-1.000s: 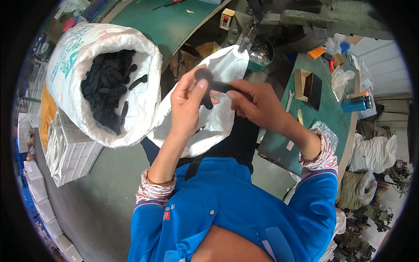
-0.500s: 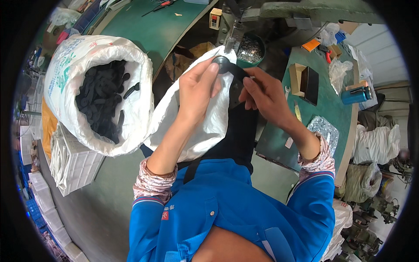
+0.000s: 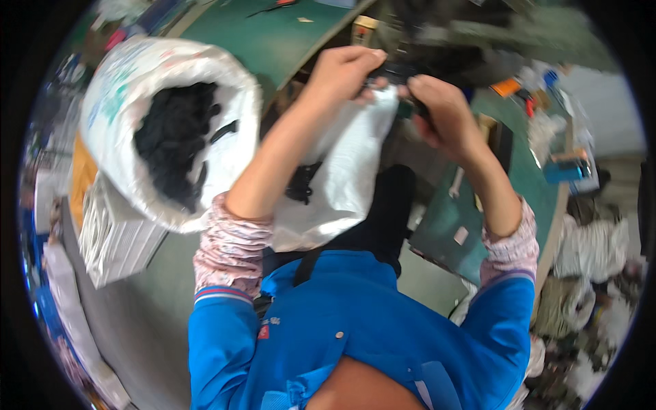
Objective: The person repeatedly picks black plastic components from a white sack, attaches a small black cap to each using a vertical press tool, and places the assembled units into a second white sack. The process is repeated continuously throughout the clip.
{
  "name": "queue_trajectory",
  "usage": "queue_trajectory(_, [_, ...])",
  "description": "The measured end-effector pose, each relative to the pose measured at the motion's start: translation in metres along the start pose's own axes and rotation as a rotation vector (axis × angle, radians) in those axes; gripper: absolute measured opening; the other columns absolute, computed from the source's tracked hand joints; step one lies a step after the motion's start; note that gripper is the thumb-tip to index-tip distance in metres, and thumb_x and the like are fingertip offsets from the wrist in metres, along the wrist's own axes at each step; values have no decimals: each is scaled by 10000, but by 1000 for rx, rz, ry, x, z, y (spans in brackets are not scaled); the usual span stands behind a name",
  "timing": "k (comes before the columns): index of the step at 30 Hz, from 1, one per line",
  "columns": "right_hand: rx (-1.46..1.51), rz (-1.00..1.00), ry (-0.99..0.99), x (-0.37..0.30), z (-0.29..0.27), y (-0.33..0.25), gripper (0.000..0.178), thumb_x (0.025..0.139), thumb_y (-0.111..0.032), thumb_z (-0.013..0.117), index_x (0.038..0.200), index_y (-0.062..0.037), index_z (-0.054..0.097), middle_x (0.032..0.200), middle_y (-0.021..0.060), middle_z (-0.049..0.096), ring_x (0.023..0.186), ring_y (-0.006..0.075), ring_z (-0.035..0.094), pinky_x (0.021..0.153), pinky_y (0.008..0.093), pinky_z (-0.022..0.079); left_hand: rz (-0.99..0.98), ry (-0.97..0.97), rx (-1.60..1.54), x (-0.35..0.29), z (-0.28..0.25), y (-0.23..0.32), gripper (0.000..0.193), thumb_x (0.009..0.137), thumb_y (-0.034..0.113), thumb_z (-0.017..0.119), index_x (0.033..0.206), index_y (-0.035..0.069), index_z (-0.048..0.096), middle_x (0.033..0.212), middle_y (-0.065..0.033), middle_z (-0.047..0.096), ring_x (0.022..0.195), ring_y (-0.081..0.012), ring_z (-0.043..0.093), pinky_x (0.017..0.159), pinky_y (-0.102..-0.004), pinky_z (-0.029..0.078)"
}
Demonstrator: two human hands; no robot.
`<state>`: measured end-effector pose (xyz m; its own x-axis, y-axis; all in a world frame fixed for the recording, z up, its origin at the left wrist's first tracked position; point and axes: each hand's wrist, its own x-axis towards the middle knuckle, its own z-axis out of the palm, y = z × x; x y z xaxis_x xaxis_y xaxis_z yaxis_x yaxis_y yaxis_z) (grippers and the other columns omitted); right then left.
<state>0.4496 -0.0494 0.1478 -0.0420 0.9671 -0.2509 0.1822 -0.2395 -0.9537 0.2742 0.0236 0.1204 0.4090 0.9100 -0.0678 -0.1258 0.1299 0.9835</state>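
Observation:
My left hand (image 3: 345,74) and my right hand (image 3: 443,115) are both raised in front of the machine, fingers closed. Between them stretches a dark strap (image 3: 396,72), smeared by motion, its ends hidden in my fingers. Under my hands a white woven sack (image 3: 352,174) hangs open over my lap, and some black pieces (image 3: 301,183) show inside it. To the left stands a bigger white sack (image 3: 236,85) with its rim rolled back. Many black strap pieces (image 3: 171,147) fill it, and one lies on its inner wall.
A blurred machine (image 3: 478,31) is beyond my hands. The green bench (image 3: 502,188) at right bears a wrench (image 3: 456,183), an open box (image 3: 502,143) and a blue bottle (image 3: 567,169). Another green table (image 3: 253,34) lies far left. A white crate (image 3: 123,236) stands below the big sack.
Both hands have moved up and the right one outward, with the strap still between them. Black pieces now show in the lap sack. The whole view has shifted slightly and blurred.

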Motion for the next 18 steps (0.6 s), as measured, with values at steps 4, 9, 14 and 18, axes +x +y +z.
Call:
queue_trajectory(4, [14,-65,1,-2,-1,4,297,978,-321,468,941,-59,604,483,-15,456,349,56,369,347,199,248,9,78,-141,-19,-32,-19,362,960,306,515,1145,5,593,862,-82,643,688,-121,610,565,-239,474])
queue_trajectory(9, [116,-67,-13,1,1,7,297,994,-291,444,974,-39,599,456,-6,454,322,56,338,337,202,227,61,468,169,-39,-127,-56,329,858,106,608,1170,3,588,920,-102,681,758,-147,652,629,-255,506])
queue_trajectory(14, [151,-78,-15,3,-3,9,306,994,-291,444,998,-27,599,460,-1,461,321,58,331,333,196,221,134,1025,686,-61,-253,-88,567,718,172,680,1214,-41,509,930,-182,675,851,-305,656,826,-361,497])
queue_trajectory(18, [225,-108,24,1,-1,-1,313,990,-280,449,1001,-8,604,489,4,484,331,64,350,334,187,242,-239,1271,1264,-75,-300,-75,1038,673,504,729,1409,-26,223,1372,-298,356,1291,-455,309,1058,-529,259])
